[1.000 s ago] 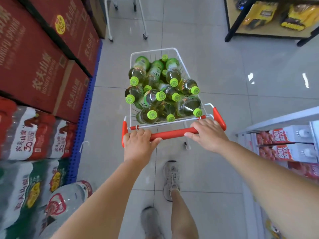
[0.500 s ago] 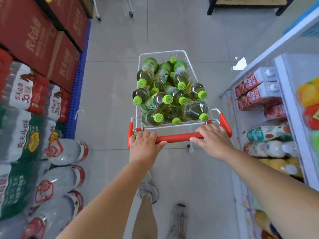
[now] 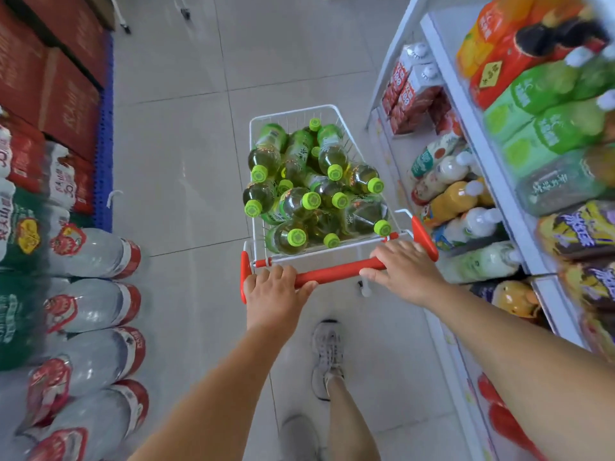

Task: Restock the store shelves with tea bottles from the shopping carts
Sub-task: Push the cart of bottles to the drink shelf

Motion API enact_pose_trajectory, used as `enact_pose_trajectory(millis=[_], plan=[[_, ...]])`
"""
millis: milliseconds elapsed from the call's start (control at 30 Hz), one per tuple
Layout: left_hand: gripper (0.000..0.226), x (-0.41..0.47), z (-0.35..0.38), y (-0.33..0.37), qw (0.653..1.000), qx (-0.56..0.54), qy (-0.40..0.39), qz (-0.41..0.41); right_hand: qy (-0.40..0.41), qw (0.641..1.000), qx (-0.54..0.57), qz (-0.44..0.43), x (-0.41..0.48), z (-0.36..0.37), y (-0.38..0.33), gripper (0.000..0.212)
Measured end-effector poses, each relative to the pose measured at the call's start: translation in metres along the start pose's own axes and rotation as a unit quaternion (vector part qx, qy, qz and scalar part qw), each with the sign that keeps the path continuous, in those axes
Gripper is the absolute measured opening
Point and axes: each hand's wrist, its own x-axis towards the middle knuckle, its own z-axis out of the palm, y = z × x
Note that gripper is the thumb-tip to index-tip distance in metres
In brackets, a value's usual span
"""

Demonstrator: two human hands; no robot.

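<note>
Arms outstretched — left hand [image 3: 274,287], right hand [image 3: 404,271] (fingers curled, knuckles up) grip handle [image 3: 336,272].

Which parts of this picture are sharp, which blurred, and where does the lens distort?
Head view: green-capped tea bottles in the white wire cart are sharp; green drink cartons at right and wrapped water packs at left blur; the white shelf edge leans, distorted.

One white shopping cart [image 3: 293,110], centre, holds tea bottles [image 3: 299,202] showing twelve green caps. Two hands: left hand [image 3: 274,291], right hand [image 3: 404,272]. Two shoes [image 3: 327,354], near. Four red-capped water jugs [image 3: 93,304], near left.
</note>
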Motion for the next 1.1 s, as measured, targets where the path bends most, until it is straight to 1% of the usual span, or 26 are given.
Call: enact_pose_trajectory(millis=[67,167,367,600,700,767,833,900,933,1033,1100], plan=[[0.048,-0.03,0.02,0.008,1.0,-0.003,0.014,0.015,0.01,1.0,0.006,0.01,-0.036,0.02,0.002,0.051],[0.048,-0.076,0.05,0.019,1.0,0.001,0.007,0.025,0.0,0.999,0.017,0.031,-0.09,0.05,0.005,0.048],[0.05,-0.172,0.102,0.044,0.999,0.019,0.0,0.043,0.013,0.998,0.022,0.052,-0.2,0.107,0.01,0.049],[0.051,-0.281,0.167,0.076,0.998,0.035,0.005,0.052,0.018,0.998,0.021,0.051,-0.322,0.166,0.018,0.049],[0.05,-0.327,0.194,0.088,0.998,0.029,-0.003,0.053,0.005,0.997,0.024,0.067,-0.373,0.19,0.022,0.049],[0.05,-0.357,0.209,0.096,0.998,0.027,-0.008,0.057,-0.002,0.997,0.029,0.071,-0.406,0.206,0.023,0.057],[0.048,-0.384,0.223,0.104,0.998,0.022,-0.019,0.062,-0.013,0.997,0.026,0.075,-0.437,0.217,0.025,0.079],[0.047,-0.41,0.236,0.111,0.997,0.019,-0.037,0.067,-0.023,0.996,0.028,0.079,-0.465,0.229,0.027,0.093],[0.046,-0.423,0.242,0.115,0.996,0.018,-0.044,0.07,-0.027,0.996,0.027,0.082,-0.48,0.236,0.028,0.093],[0.045,-0.46,0.262,0.126,0.995,0.03,-0.059,0.077,-0.029,0.995,0.027,0.097,-0.52,0.257,0.032,0.069],[0.045,-0.485,0.276,0.133,0.994,0.038,-0.063,0.077,-0.027,0.994,0.023,0.106,-0.548,0.273,0.033,0.073]])
